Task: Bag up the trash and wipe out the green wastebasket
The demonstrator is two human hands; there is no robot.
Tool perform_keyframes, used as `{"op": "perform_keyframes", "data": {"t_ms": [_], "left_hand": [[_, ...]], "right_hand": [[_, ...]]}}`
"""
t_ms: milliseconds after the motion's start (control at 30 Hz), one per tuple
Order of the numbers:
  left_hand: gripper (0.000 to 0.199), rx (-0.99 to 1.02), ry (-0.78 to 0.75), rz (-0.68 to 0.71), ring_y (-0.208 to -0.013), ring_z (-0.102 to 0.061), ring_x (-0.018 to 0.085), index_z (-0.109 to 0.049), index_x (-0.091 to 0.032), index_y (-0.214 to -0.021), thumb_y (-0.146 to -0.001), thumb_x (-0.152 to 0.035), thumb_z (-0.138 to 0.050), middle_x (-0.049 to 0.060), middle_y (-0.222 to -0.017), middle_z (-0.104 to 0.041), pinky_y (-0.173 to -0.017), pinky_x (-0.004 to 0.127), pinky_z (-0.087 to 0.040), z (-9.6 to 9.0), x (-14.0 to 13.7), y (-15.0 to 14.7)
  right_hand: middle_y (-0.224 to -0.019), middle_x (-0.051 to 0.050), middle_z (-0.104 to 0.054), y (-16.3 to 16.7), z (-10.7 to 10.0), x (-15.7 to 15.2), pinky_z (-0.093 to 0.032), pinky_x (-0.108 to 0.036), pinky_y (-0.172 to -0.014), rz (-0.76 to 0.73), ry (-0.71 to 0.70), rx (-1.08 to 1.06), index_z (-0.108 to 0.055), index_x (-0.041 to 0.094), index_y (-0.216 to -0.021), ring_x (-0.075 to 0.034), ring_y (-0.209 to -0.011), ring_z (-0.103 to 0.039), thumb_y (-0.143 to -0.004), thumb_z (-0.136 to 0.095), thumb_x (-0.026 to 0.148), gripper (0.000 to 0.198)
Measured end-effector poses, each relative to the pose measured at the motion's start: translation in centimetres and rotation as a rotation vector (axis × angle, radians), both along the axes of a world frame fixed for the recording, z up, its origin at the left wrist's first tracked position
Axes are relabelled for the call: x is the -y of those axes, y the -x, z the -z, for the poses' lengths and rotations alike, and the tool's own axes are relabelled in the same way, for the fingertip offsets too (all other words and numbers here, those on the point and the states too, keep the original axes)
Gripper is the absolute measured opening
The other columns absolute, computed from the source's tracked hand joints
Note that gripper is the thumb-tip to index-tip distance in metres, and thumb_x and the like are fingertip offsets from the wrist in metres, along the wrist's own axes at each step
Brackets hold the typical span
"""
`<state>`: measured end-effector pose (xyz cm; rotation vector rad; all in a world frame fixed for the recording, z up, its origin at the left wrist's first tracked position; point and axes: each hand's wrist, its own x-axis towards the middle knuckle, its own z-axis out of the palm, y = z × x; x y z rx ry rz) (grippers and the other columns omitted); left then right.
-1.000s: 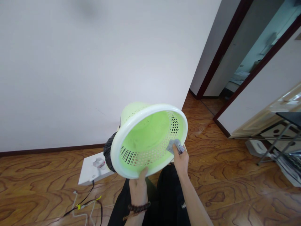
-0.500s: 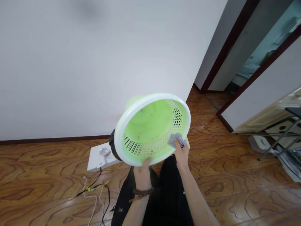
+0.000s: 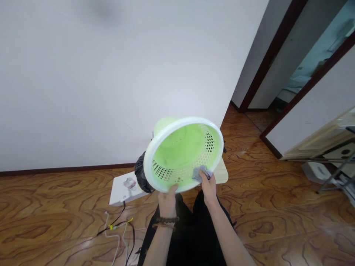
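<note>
A light green plastic basket (image 3: 177, 147) with a white rim and rows of holes is held up, tilted so its inside faces me. My left hand (image 3: 167, 201) grips the near rim, thumb inside and the other fingers hidden beneath. In my right hand (image 3: 208, 186) a crumpled grey cloth (image 3: 200, 173) is pinched against the inner wall and rim at the near right. Behind the basket's left side shows a black plastic bag (image 3: 141, 175). A pale wooden board (image 3: 222, 173) sits partly hidden below the basket.
On the wood floor (image 3: 69, 210) at left lies a white box (image 3: 119, 190) with a small item on top, and loose cables (image 3: 122, 225) near it. A white wall (image 3: 97, 92) rises in front. To the right are a doorway (image 3: 266, 74) and a metal-legged stand (image 3: 335, 171).
My right hand and the cloth have slid left along the near rim. The basket has tipped slightly, and more of the black bag and the board shows. My view has shifted a little.
</note>
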<state>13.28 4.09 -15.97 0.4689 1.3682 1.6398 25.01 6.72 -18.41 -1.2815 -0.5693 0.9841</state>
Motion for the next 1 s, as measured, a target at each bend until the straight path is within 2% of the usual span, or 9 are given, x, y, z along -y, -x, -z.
{"op": "perform_keyframes", "data": {"t_ms": [200, 333, 500, 633, 867, 1000], "left_hand": [[0.032, -0.018, 0.062, 0.136, -0.081, -0.063, 0.024, -0.064, -0.010, -0.086, -0.054, -0.013, -0.066, 0.007, -0.076, -0.067, -0.075, 0.042, -0.050, -0.6, -5.9, 0.4], [0.033, 0.000, 0.122, 0.215, -0.071, -0.063, 0.021, -0.063, -0.009, -0.087, -0.054, -0.014, -0.066, 0.008, -0.073, -0.067, -0.067, 0.038, -0.051, -1.4, -7.8, 0.4], [0.041, 0.139, 0.068, 0.250, -0.080, -0.063, 0.018, -0.059, -0.015, -0.100, -0.060, -0.022, -0.066, 0.008, -0.089, -0.066, -0.070, 0.034, -0.050, -1.4, -5.7, 0.1], [0.040, 0.174, 0.079, 0.248, -0.084, -0.062, 0.019, -0.057, -0.017, -0.101, -0.061, -0.017, -0.062, 0.006, -0.090, -0.066, -0.073, 0.035, -0.050, -1.7, -4.0, 0.0], [0.043, 0.174, -0.068, 0.202, -0.087, -0.061, 0.018, -0.056, -0.021, -0.102, -0.060, -0.011, -0.061, 0.003, -0.096, -0.064, -0.078, 0.037, -0.049, -2.0, -3.1, 0.2], [0.046, 0.155, -0.104, 0.186, -0.089, -0.060, 0.018, -0.055, -0.021, -0.104, -0.060, -0.010, -0.063, 0.003, -0.097, -0.064, -0.080, 0.038, -0.048, -1.9, -2.5, 1.0]], "right_hand": [[-0.102, -0.008, -0.062, -1.4, -0.2, -4.7, -0.050, -0.031, -0.062, 0.000, 0.035, -0.200, -0.050, 0.018, -0.107, -0.019, -0.084, -0.061, -0.063, -0.060, 0.030, 0.046], [-0.100, -0.007, -0.062, -1.0, -0.3, -5.2, -0.049, -0.028, -0.057, 0.048, 0.093, -0.250, -0.050, 0.019, -0.102, -0.019, -0.080, -0.062, -0.060, -0.061, 0.028, 0.044], [-0.096, -0.007, -0.063, -0.9, -1.2, -2.8, -0.050, -0.027, -0.056, 0.081, 0.069, -0.234, -0.050, 0.018, -0.102, -0.019, -0.079, -0.062, -0.061, -0.060, 0.029, 0.044], [-0.094, -0.008, -0.063, -0.7, -1.9, -1.0, -0.051, -0.031, -0.063, 0.093, -0.011, -0.171, -0.049, 0.016, -0.107, -0.019, -0.081, -0.061, -0.062, -0.060, 0.028, 0.048], [-0.089, -0.008, -0.065, -0.2, -2.0, -0.5, -0.050, -0.033, -0.068, 0.079, -0.034, 0.030, -0.055, 0.013, -0.102, -0.021, -0.081, -0.061, -0.063, -0.060, 0.031, 0.043], [-0.088, -0.009, -0.065, -2.6, -2.9, -0.9, -0.047, -0.034, -0.072, 0.073, -0.008, 0.191, -0.058, 0.011, -0.097, -0.023, -0.084, -0.060, -0.065, -0.060, 0.037, 0.041]]}}
